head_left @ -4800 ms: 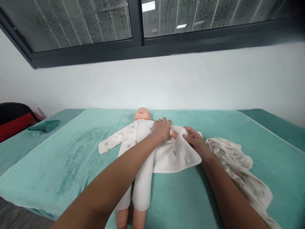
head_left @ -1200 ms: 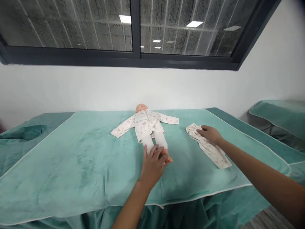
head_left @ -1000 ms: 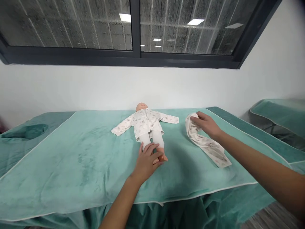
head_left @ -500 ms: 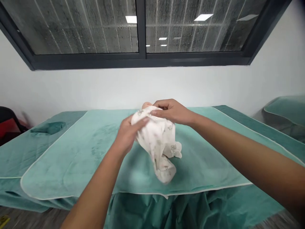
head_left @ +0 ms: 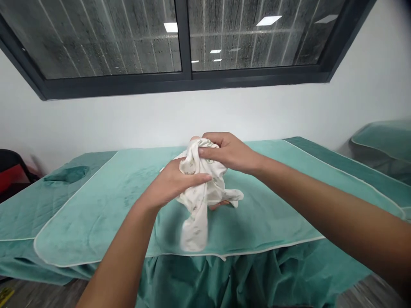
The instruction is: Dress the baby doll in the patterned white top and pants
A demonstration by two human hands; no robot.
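Both hands hold a small white printed baby garment [head_left: 199, 205] up in front of me, above the table. My left hand [head_left: 170, 184] grips its bunched cloth from below and the side. My right hand [head_left: 224, 152] pinches the top of it, fingers curled. One loose end of the garment hangs down and is blurred. The baby doll lies behind the garment and is mostly hidden; only a bit of its head [head_left: 193, 138] and a foot [head_left: 218, 205] show.
A light teal blanket [head_left: 96, 205] with white trim covers the table, over a darker teal sheet [head_left: 257, 278] that hangs off the front edge. A folded teal cloth [head_left: 67, 174] lies far left. A second teal-covered table [head_left: 382, 137] stands at the right. A white wall and dark window are behind.
My right hand picked the garment off the table at the right and brought it to the middle. My left hand left the doll's legs and took hold of the garment, which is now more bunched.
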